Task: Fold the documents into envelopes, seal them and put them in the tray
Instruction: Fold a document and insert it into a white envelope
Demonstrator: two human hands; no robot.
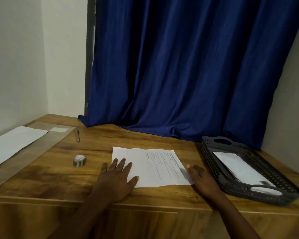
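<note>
**Document flat on the table under two hands**

Document (pixel 152 165), a printed white sheet, lies flat on the wooden table (pixel 59 169) at lower centre of the frame, its lines of text running toward the sheet's right half and too small to read. The left hand (pixel 116 178) rests palm down at the sheet's lower left corner, fingers spread and straight, with the fingertips and thumb lying on the paper and the heel of the hand on bare wood. The right hand (pixel 199 176) lies at the sheet's lower right corner, fingers extended and close together, touching the paper's edge; it grasps nothing.

At the right of the frame, just beside the document but apart from it, a dark perforated plastic tray (pixel 269 199) with cut-out handles sits on the table. White envelopes (pixel 240 167) lie in it lengthwise; how many cannot be told.

At the left of the frame a long white envelope (pixel 16 144) lies on a clear plastic sleeve (pixel 41 150), with a small white slip (pixel 60 129) at the sleeve's far end. A pen (pixel 78 135) lies just past the sleeve's right edge. Below the pen, left of the document and well apart from the left hand, stands a small roll of stickers (pixel 79 160).

A dark blue curtain (pixel 179 66) hangs across the upper centre and right, its hem bunched on the table's far edge. A pale wall (pixel 24 57) fills the upper left.
</note>
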